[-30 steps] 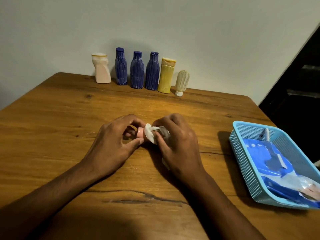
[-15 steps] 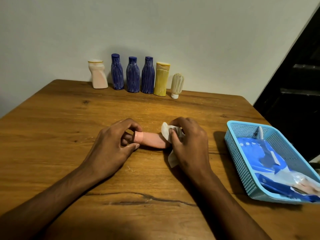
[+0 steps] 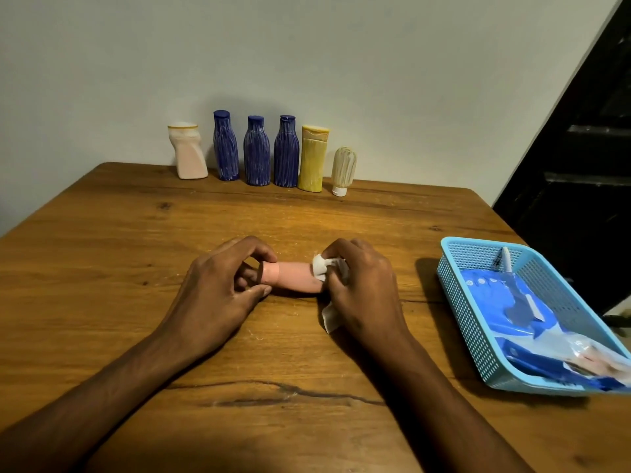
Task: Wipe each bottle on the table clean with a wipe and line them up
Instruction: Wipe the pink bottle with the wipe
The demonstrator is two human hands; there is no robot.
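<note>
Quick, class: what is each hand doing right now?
Left hand: grips the cap end of the pink bottle.
Right hand: holds the white wipe against the bottle.

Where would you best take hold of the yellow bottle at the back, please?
Probably by its flat body below the cap, coming from the front. The yellow bottle stands upright against the wall, with a blue bottle close on one side and a small pale bottle on the other, so its sides are crowded.
</note>
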